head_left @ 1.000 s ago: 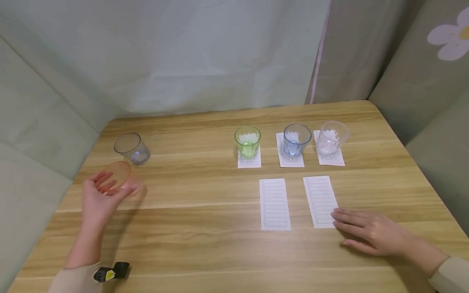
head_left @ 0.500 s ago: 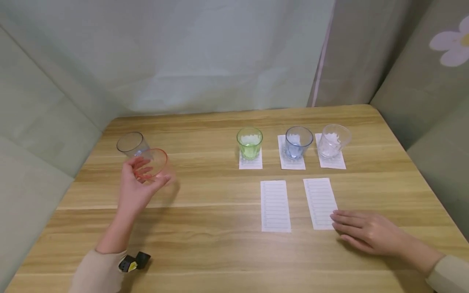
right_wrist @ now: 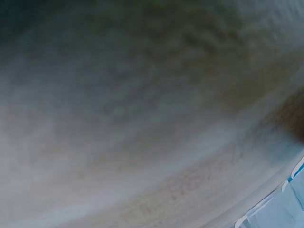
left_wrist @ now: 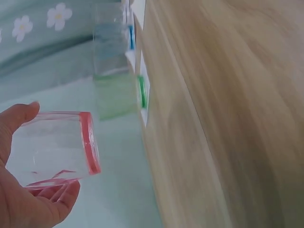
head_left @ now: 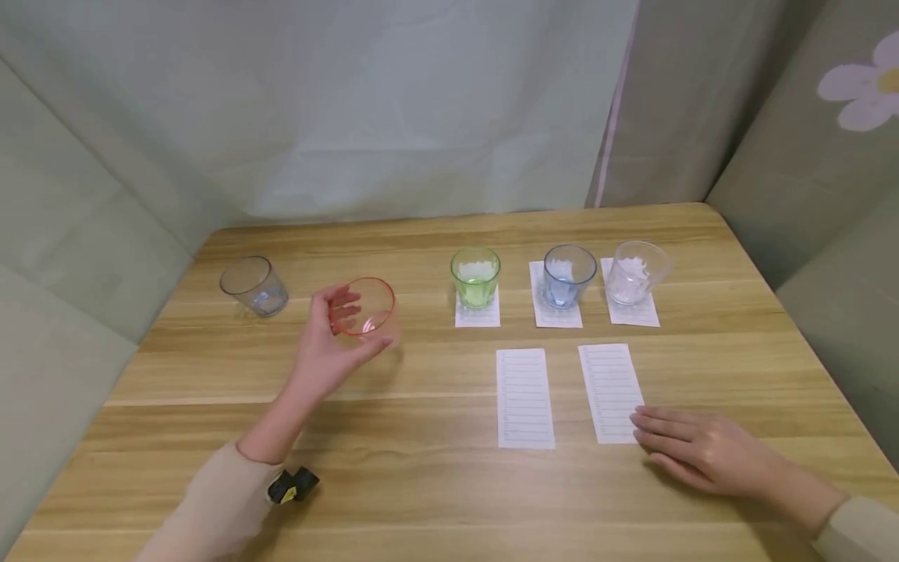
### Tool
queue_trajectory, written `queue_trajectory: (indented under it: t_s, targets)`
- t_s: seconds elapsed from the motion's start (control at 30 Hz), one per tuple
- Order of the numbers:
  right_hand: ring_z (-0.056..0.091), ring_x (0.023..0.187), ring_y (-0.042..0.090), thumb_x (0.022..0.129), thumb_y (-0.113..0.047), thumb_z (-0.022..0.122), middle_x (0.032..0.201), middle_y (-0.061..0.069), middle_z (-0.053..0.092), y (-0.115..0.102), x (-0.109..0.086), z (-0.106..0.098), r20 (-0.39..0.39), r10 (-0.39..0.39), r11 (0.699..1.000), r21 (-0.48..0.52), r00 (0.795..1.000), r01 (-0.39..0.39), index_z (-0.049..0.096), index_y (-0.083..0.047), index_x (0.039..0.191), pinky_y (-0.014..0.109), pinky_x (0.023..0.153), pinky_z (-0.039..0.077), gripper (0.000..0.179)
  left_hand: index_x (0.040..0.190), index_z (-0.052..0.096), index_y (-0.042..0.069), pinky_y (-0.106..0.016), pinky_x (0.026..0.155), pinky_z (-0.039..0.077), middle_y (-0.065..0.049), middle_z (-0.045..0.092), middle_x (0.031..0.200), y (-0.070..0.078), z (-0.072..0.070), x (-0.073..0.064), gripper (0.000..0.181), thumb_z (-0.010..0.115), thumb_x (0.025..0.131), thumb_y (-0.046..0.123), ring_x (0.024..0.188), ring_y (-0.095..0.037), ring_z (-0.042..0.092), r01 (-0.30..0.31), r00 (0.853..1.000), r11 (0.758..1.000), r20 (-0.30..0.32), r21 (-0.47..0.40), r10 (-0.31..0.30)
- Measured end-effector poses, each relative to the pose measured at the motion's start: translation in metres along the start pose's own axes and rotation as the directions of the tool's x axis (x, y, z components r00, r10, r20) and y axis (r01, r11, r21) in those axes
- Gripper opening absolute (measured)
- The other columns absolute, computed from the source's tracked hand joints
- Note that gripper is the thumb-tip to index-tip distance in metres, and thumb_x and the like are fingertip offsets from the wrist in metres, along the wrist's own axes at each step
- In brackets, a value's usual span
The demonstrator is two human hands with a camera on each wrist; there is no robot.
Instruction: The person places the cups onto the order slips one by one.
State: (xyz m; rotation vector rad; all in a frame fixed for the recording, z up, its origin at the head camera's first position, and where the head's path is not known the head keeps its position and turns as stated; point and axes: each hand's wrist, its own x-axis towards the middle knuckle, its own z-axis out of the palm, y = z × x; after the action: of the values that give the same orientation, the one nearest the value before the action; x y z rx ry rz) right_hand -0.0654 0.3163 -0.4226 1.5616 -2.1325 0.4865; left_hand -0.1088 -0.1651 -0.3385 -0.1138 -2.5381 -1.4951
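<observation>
My left hand point(head_left: 325, 351) grips a clear glass with a red-orange tint point(head_left: 364, 308) by its sides, thumb at the near side and fingers behind. In the left wrist view this red-tinted glass point(left_wrist: 54, 147) is held off the table, its thick pink base showing. On the right, my right hand point(head_left: 709, 449) rests on the table with straight fingers, fingertips at the lower right edge of a lined paper slip point(head_left: 609, 393). A second lined slip point(head_left: 524, 398) lies to its left. The right wrist view is too blurred to show the hand.
A greyish glass point(head_left: 256, 287) stands at the far left. Along the back right, a green glass point(head_left: 476, 279), a blue glass point(head_left: 567, 276) and a clear glass point(head_left: 635, 273) each stand on a paper slip. Curtains hang behind the wooden table point(head_left: 421, 499).
My left hand has carried the red-tinted glass rightward, from in front of the greyish glass toward the table's middle. My right hand has stayed by the slip.
</observation>
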Motion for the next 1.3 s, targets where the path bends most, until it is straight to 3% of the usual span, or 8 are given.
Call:
queue_trajectory:
  t_s: [0.17,0.37,0.57,0.87,1.0,1.17,1.3]
  targets:
    - [0.041,0.132,0.006,0.101,-0.032,0.043,0.102,0.012,0.072,0.000,0.000,0.001,0.004,0.010,1.000,0.001,1.000,-0.010,0.073,-0.004,0.101,0.017,0.112,0.025,0.041,0.134,0.033,-0.002,-0.046,0.098,0.043,-0.017,0.049,0.130,0.013,0.019,0.004,0.086,0.085,0.067,0.005,0.120,-0.033,0.048,-0.074,0.992,0.997,0.102,-0.007,0.074]
    - [0.042,0.131,0.007,0.101,-0.032,0.044,0.102,0.012,0.072,0.000,-0.001,0.001,-0.011,0.015,1.000,-0.003,1.000,-0.015,0.074,-0.005,0.101,0.017,0.112,0.026,0.041,0.130,0.037,-0.002,-0.046,0.099,0.045,-0.016,0.052,0.128,0.032,0.049,0.009,0.083,0.086,0.065,0.008,0.119,-0.030,0.050,-0.164,0.964,0.985,0.200,-0.057,0.173]
    - [0.043,0.131,0.007,0.100,-0.033,0.044,0.103,0.012,0.072,-0.001,-0.002,0.000,-0.011,0.025,1.000,-0.009,1.000,-0.025,0.074,-0.005,0.101,0.016,0.112,0.026,0.040,0.132,0.038,0.005,-0.040,0.100,0.046,-0.010,0.052,0.126,0.048,0.081,0.013,0.085,0.088,0.064,0.016,0.119,-0.022,0.050,-0.156,0.941,0.985,0.292,-0.073,0.170]
    - [0.044,0.130,0.007,0.100,-0.033,0.045,0.105,0.012,0.072,-0.002,-0.001,0.002,0.002,0.040,0.999,0.000,0.999,-0.040,0.074,-0.006,0.103,0.016,0.111,0.026,0.040,0.133,0.038,0.007,-0.039,0.100,0.045,-0.010,0.051,0.126,0.070,0.119,0.011,0.087,0.088,0.064,0.019,0.118,-0.021,0.050,-0.158,0.921,0.982,0.343,-0.106,0.186]
    - [0.043,0.130,0.005,0.100,-0.034,0.045,0.103,0.011,0.072,-0.002,0.000,0.003,0.004,0.048,0.999,0.004,0.999,-0.048,0.074,-0.006,0.102,0.015,0.111,0.026,0.040,0.134,0.038,0.008,-0.037,0.099,0.046,-0.009,0.052,0.127,0.077,0.136,0.011,0.087,0.088,0.064,0.021,0.118,-0.021,0.052,-0.187,0.894,0.979,0.400,-0.079,0.203]
    - [0.041,0.131,0.003,0.100,-0.035,0.045,0.103,0.011,0.072,-0.002,0.001,0.002,0.009,0.059,0.998,0.010,0.998,-0.059,0.074,-0.006,0.101,0.014,0.111,0.025,0.041,0.135,0.037,0.011,-0.032,0.099,0.045,-0.006,0.052,0.130,0.081,0.159,0.012,0.087,0.087,0.066,0.025,0.119,-0.019,0.051,-0.227,0.848,0.972,0.480,-0.055,0.225]
    - [0.041,0.131,0.003,0.099,-0.035,0.046,0.103,0.012,0.072,-0.002,0.001,0.002,0.008,0.063,0.998,0.017,0.998,-0.063,0.074,-0.006,0.101,0.015,0.111,0.026,0.041,0.136,0.038,0.013,-0.028,0.099,0.044,-0.005,0.052,0.133,0.085,0.177,0.012,0.088,0.088,0.065,0.027,0.121,-0.016,0.051,-0.254,0.824,0.966,0.511,-0.054,0.245]
